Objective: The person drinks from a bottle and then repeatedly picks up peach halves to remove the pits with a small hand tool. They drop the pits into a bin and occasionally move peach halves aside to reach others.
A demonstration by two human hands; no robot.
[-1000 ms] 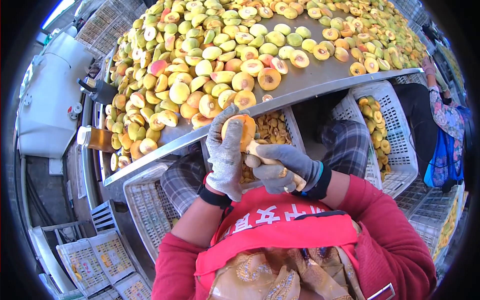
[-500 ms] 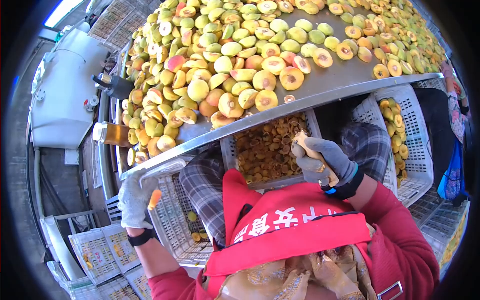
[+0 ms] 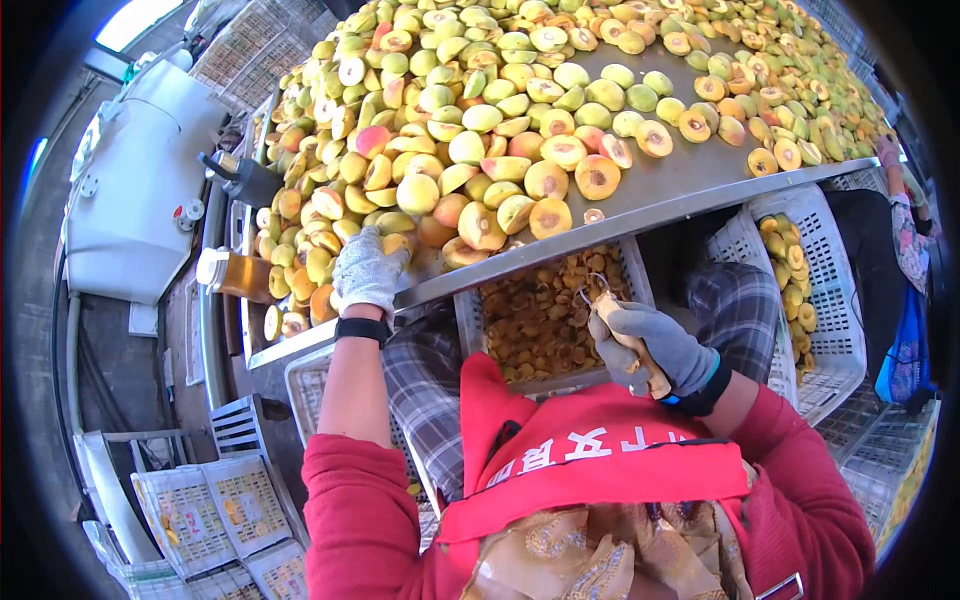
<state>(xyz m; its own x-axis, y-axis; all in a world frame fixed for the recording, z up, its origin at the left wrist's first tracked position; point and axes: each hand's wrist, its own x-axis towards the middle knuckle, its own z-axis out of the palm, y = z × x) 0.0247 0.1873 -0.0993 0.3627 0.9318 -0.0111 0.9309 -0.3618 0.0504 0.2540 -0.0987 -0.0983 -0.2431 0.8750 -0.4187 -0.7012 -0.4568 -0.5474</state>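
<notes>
Crate (image 3: 640,268) of scraps (image 3: 535,330), side crate (image 3: 838,335) of fruit (image 3: 786,262), right grip (image 3: 662,345) holding tool (image 3: 650,368), left grip (image 3: 368,275) unclear

piled yellow-green fruit halves (image 3: 466,148), some cut-side up, and a slanted wooden-handled tool (image 3: 651,369), metal tip foremost

On my feed, left: a white tank (image 3: 140,190) bearing a red fitting (image 3: 190,210). Behind it I find stacked crates (image 3: 262,55) and a bright patch (image 3: 142,18). Right of the tank I note a dark flask (image 3: 252,184) and, below, a pale-lidded amber jar (image 3: 242,276). Lower left: a slatted frame (image 3: 238,428). Far right, I observe a co-worker's floral sleeve (image 3: 908,252) above blue fabric (image 3: 904,348).
</notes>
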